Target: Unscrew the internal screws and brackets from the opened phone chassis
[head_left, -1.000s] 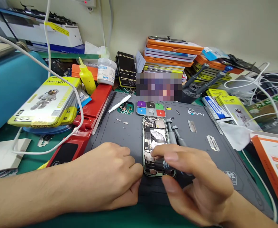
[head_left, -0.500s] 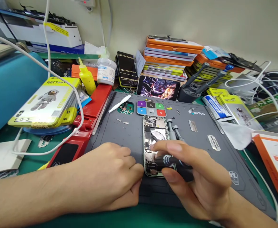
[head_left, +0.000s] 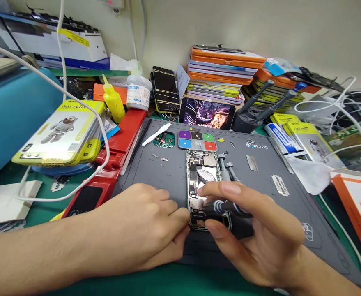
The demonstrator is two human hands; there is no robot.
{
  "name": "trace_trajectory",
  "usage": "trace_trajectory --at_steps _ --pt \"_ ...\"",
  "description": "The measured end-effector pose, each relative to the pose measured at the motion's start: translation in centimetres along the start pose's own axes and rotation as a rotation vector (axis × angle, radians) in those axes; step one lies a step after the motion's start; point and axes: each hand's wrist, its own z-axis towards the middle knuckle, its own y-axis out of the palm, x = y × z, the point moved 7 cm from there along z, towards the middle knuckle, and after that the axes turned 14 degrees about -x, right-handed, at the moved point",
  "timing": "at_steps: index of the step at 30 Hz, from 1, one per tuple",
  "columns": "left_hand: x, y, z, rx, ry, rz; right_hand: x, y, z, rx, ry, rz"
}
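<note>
An opened smartphone (head_left: 210, 172) lies on the dark grey mat with its circuit board and inner parts bare. My left hand (head_left: 155, 226) is closed, its curled thumb and forefinger pressed at the phone's lower left edge; the fingertips are hidden. Over the phone's lower half is my right hand (head_left: 260, 226), forefinger stretched across the board and thumb near the bottom edge. A dark screwdriver (head_left: 226, 206) with silver rings lies tucked in that hand, slanting over the phone; its tip is hard to make out.
Beyond the phone are a coloured screw tray (head_left: 198, 141), a white pry stick (head_left: 156, 135) and a propped phone playing video (head_left: 206, 114). Razor blades (head_left: 280, 185) lie right. A red tool (head_left: 112, 164), battery boxes (head_left: 60, 131), a yellow bottle (head_left: 114, 100) and a white cable stand left.
My left hand has shifted slightly right, against the phone. My right thumb has moved a little left over the phone's lower end. The view has shifted slightly.
</note>
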Motion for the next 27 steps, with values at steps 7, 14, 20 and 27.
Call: trace_trajectory --at_steps 7,14,20,27 --pt "0.0 -0.8 0.1 0.013 -0.040 0.032 0.4 -1.7 -0.6 0.236 0.161 0.200" --pt "-0.2 -1.3 0.1 0.013 -0.014 -0.021 -0.5 -1.7 -0.5 0.207 0.093 0.132" --pt "-0.3 -1.3 -0.1 0.029 0.010 -0.059 -0.8 -1.5 -0.8 0.190 0.079 0.100" --pt "-0.6 -1.3 -0.3 0.052 -0.032 -0.117 -0.4 -2.4 -0.2 0.264 0.136 0.021"
